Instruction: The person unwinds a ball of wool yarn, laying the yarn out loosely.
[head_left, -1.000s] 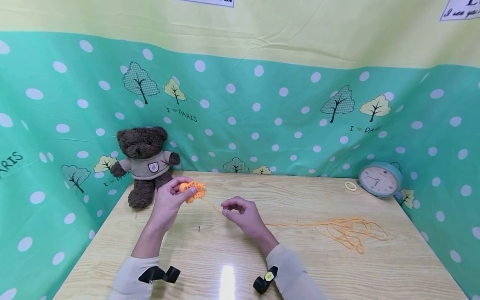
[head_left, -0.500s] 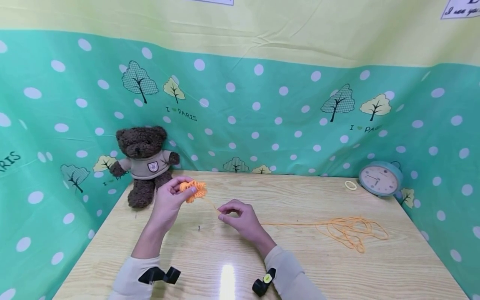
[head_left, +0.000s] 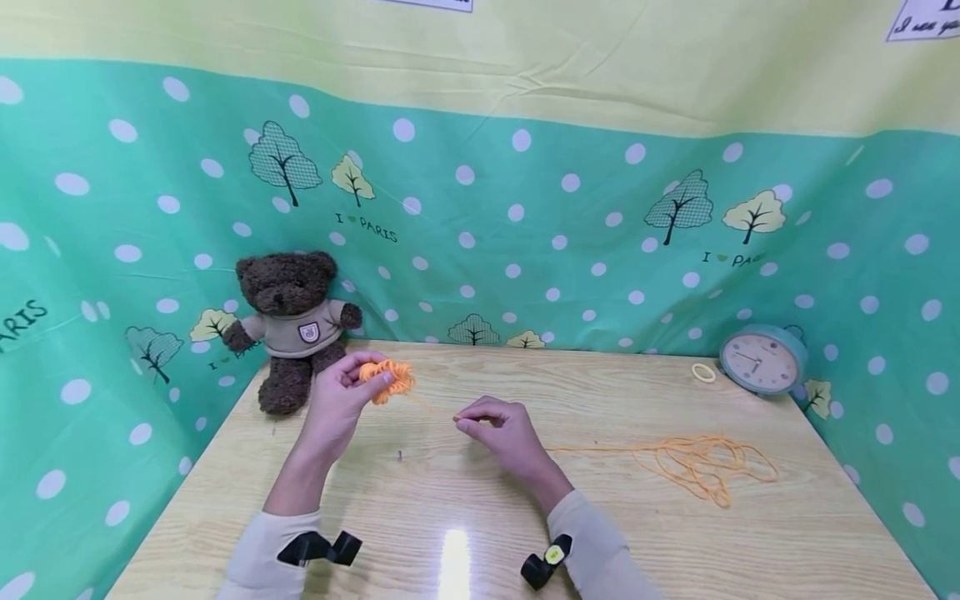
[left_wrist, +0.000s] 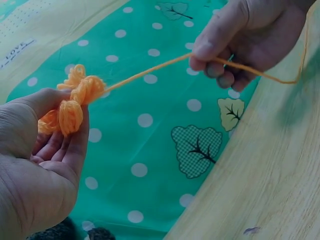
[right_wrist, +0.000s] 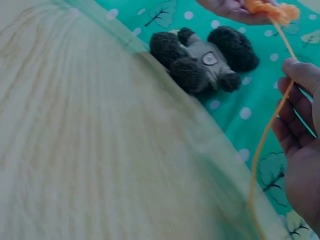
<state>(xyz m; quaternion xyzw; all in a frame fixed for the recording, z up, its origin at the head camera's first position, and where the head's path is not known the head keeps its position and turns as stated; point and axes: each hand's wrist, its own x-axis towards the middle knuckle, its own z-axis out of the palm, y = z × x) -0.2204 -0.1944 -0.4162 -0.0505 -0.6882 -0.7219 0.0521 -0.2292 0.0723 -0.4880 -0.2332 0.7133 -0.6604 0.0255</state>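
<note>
A looped bundle of orange yarn (head_left: 392,382) is pinched between the thumb and fingers of my left hand (head_left: 339,402), raised above the table at the left. In the left wrist view the bundle (left_wrist: 80,97) shows several loops bunched around a tight middle. From it a single yarn strand (left_wrist: 145,72) runs straight to my right hand (head_left: 512,440), whose thumb and index finger pinch it. Past the right hand the strand hangs slack, as the right wrist view shows, and leads over the table to a loose tangle of yarn (head_left: 701,467) at the right.
Behind the left hand a brown teddy bear (head_left: 288,329) sits at the table's back left corner. A round blue alarm clock (head_left: 761,360) and a cream ring (head_left: 703,372) stand at the back right. A tiny dark bit (head_left: 400,456) lies on the wooden table (head_left: 450,492). Polka-dot cloth (head_left: 517,250) hangs behind.
My right hand first shifts a little left toward the bundle, then draws back right with the strand between its fingertips. The left hand keeps its place with the bundle.
</note>
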